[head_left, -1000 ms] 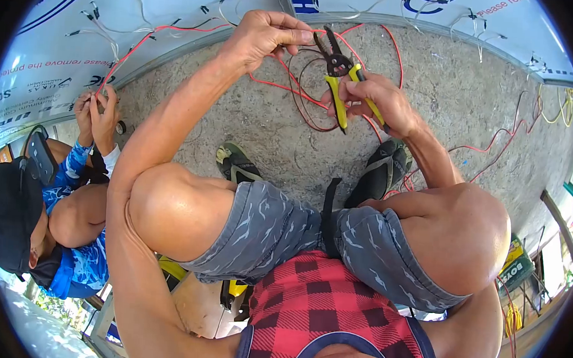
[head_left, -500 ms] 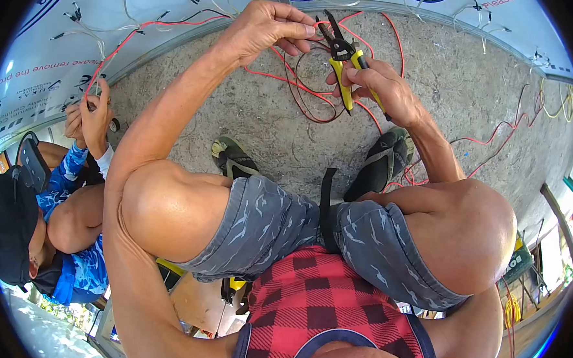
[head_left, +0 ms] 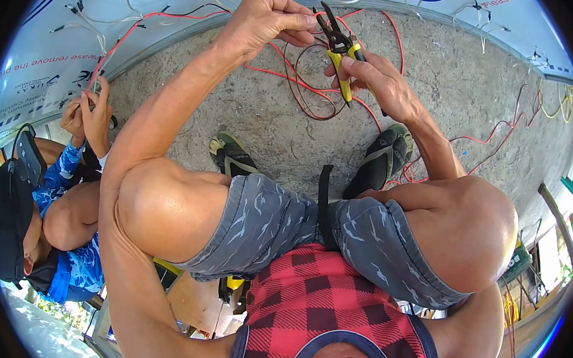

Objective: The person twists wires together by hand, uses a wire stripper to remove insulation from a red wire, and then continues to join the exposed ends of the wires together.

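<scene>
At the top centre my left hand [head_left: 272, 24] pinches the red wire [head_left: 319, 14] between thumb and fingers, close to the tool's jaws. My right hand [head_left: 381, 83] is wrapped round the yellow and black handles of the wire pliers [head_left: 339, 47]. Their dark jaws point up and stand apart, with the red wire beside or between them; exactly which, I cannot tell. Loops of red and dark wire [head_left: 296, 89] hang and lie below the pliers, over the concrete floor.
A co-worker in a dark cap [head_left: 2, 222] crouches at the left, both hands on a red wire by the film-covered panel [head_left: 47, 50]. White wires [head_left: 102, 40] stick out of it. My feet stand on the concrete floor [head_left: 288, 150]. More red wire [head_left: 496, 135] lies at the right.
The pliers and my right hand have shifted slightly, and the handles look a little closer together. My left hand has risen slightly. The co-worker's hands have moved a little.
</scene>
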`<state>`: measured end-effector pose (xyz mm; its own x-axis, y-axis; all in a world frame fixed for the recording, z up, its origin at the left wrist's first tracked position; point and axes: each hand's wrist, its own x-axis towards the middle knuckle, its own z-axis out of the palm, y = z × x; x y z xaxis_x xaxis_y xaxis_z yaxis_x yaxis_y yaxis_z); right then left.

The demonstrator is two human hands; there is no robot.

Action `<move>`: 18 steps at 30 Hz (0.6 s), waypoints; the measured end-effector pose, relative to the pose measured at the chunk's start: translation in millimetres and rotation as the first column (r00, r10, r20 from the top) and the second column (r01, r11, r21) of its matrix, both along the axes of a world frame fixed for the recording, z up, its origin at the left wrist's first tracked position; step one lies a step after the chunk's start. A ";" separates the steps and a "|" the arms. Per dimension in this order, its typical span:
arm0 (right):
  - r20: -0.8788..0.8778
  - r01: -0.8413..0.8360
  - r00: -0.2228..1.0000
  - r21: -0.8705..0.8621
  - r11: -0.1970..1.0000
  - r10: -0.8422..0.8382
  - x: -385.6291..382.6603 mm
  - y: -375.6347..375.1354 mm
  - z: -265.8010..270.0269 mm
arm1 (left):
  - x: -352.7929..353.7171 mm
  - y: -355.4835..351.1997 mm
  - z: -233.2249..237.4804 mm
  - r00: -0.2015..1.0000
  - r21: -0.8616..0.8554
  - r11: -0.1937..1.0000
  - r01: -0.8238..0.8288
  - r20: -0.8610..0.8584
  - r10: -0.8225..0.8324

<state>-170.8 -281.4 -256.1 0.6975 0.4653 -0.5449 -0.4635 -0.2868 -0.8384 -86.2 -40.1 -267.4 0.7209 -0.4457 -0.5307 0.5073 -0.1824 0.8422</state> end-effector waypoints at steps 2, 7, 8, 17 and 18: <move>0.002 0.002 1.000 0.000 1.000 -0.002 0.6 0.7 -0.8 | -1.0 -0.2 -2.2 1.000 -0.001 1.000 0.002 0.022 -0.002; 0.010 -0.023 1.000 -0.026 0.999 0.023 0.6 0.4 -4.2 | -3.1 -1.6 -1.2 0.999 0.009 1.000 -0.002 0.036 0.002; 0.011 -0.023 1.000 -0.026 0.999 0.024 -0.5 1.6 -5.0 | -3.0 -1.9 -0.9 0.999 0.011 1.000 -0.005 0.038 0.005; 0.216 0.012 0.976 -0.157 0.988 0.022 -4.4 3.8 -7.8 | -3.3 -6.4 -3.8 0.998 0.002 1.000 -0.008 0.068 0.008; 0.391 -0.026 0.916 -0.160 0.987 0.088 -7.1 1.6 -12.6 | -3.7 -6.9 -2.7 0.998 0.000 1.000 -0.008 0.068 0.008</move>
<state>-177.9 -279.7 -268.7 0.8448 0.4463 -0.2952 -0.0813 -0.4382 -0.8952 -89.9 -47.0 -270.1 0.7585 -0.4397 -0.4809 0.4505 -0.1793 0.8746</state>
